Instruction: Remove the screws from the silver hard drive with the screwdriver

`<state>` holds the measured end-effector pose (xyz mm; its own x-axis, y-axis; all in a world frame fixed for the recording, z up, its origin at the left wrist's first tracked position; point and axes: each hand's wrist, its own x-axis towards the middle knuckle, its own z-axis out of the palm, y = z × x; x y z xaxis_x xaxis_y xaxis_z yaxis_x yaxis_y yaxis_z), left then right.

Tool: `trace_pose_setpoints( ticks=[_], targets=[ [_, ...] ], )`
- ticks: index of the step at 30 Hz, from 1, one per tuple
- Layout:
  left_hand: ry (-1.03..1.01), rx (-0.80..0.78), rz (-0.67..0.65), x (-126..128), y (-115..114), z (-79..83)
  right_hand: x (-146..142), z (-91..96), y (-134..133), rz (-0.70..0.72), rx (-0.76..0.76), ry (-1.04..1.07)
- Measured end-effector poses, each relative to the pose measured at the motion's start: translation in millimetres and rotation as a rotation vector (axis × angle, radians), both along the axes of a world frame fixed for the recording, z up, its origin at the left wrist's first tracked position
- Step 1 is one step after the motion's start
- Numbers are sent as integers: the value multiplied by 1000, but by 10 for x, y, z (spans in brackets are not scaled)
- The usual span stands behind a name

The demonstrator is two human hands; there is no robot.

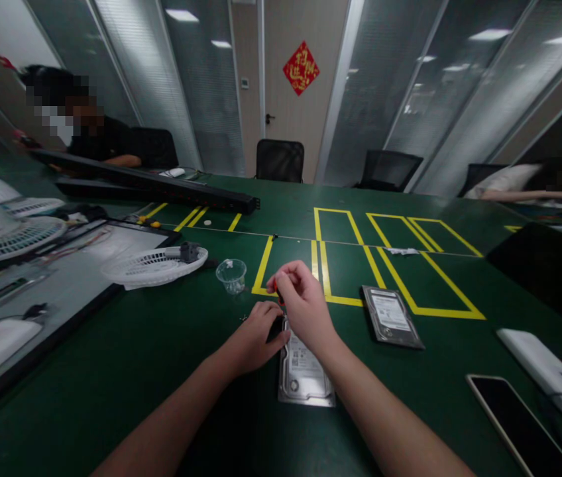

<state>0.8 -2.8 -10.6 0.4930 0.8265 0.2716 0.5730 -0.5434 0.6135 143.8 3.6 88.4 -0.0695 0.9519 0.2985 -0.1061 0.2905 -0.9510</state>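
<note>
- We are clamping our right hand (305, 303) around a screwdriver (276, 287).
- Our left hand (255, 339) is touching the hard drive (303, 379) beneath that grip; its hold we cannot tell.

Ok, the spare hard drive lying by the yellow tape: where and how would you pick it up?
The spare hard drive lies flat, label up, on the table, so only its thin sides offer purchase. It is probably best pinched across its two long edges near the middle, coming from above.
</note>
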Motion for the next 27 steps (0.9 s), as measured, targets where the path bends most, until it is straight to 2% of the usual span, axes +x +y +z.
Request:
trace_pose_setpoints(
  ticks=[27],
  targets=[
    [4,-12,0,-11,1,5,20,34,5,-96,-15,-72]
  ],
)
